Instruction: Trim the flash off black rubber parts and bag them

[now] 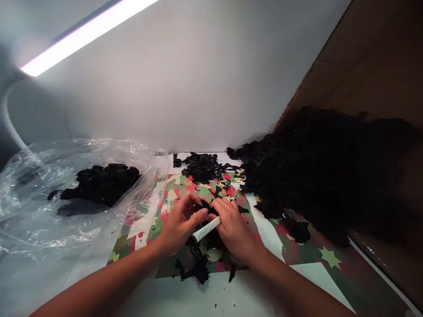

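Observation:
My left hand [181, 222] and my right hand [234, 226] meet over a camouflage-patterned sheet [291, 246] with stars. Both pinch a small black piece [207, 208] between their fingertips. A white stick-like tool [206, 229] runs under my right hand toward the left thumb; I cannot tell which hand holds it. Black scraps [198, 264] lie on the sheet just below my hands.
A clear plastic bag [49, 207] with black round parts [104, 182] lies at the left. A large heap of black pieces [324, 176] fills the right side against a brown board [380, 57]. A smaller black pile [203, 167] sits by the white back wall.

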